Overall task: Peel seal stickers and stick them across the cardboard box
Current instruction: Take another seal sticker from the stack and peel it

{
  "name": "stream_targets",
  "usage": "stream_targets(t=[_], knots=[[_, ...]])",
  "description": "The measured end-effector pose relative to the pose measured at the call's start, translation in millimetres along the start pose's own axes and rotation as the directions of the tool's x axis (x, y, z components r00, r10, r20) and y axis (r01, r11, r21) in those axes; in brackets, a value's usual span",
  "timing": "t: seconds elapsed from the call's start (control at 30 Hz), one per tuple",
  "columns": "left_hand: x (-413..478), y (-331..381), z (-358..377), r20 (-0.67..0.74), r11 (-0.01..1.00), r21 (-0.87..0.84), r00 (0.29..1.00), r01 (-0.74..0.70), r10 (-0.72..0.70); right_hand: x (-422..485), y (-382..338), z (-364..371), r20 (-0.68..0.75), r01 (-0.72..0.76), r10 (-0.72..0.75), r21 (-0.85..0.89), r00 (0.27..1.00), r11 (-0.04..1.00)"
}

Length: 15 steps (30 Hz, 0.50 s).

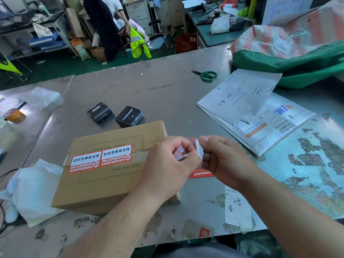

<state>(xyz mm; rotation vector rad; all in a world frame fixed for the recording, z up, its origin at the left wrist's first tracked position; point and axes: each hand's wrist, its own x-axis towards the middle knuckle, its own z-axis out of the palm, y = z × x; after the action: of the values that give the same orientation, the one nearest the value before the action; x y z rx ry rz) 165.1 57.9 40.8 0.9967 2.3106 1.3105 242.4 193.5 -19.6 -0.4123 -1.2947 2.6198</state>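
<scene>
A worn grey surface [167, 86] fills the foreground of a cluttered packing room. At about 8 o'clock from the picture's middle lies the cardboard box [111, 185], flaps closed, with two red-and-white seal stickers [101, 158] side by side across its seam. Over the box's 3 o'clock end the hands meet. The left hand [167, 164] and the right hand [225, 159] both pinch a red-edged sticker sheet [198, 150] between them, fingers curled on it. Two black printers [115, 114] sit at the box's 12 o'clock, green scissors [206, 75] lie at its 1 o'clock, and mailers [270, 135] lie towards its 2 o'clock.
</scene>
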Motion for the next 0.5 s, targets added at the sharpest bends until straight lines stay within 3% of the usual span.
stream_targets(t=[0.13, 0.3, 0.4, 0.5], knots=[[-1, 0, -9, 0.035, 0.969, -0.246, 0.999, 0.003, 0.006, 6, 2, 10, -0.035, -0.006, 0.006, -0.004, 0.999, 1.0], [-1, -11, -30, 0.085, 0.762, -0.638, 0.994, 0.112, -0.075, 14, 2, 17, -0.168, -0.009, 0.018, 0.054, 0.986, 0.998], [5, -33, -45, 0.125, 0.685, -0.698, 0.977, 0.21, -0.173, 22, 3, 20, -0.21, -0.005, 0.009, 0.019, 0.978, 1.0], [8, -55, -54, 0.119, 0.75, -0.611, 0.966, 0.252, -0.228, 31, 6, 35, -0.197, -0.008, -0.009, -0.083, 0.98, 0.997]])
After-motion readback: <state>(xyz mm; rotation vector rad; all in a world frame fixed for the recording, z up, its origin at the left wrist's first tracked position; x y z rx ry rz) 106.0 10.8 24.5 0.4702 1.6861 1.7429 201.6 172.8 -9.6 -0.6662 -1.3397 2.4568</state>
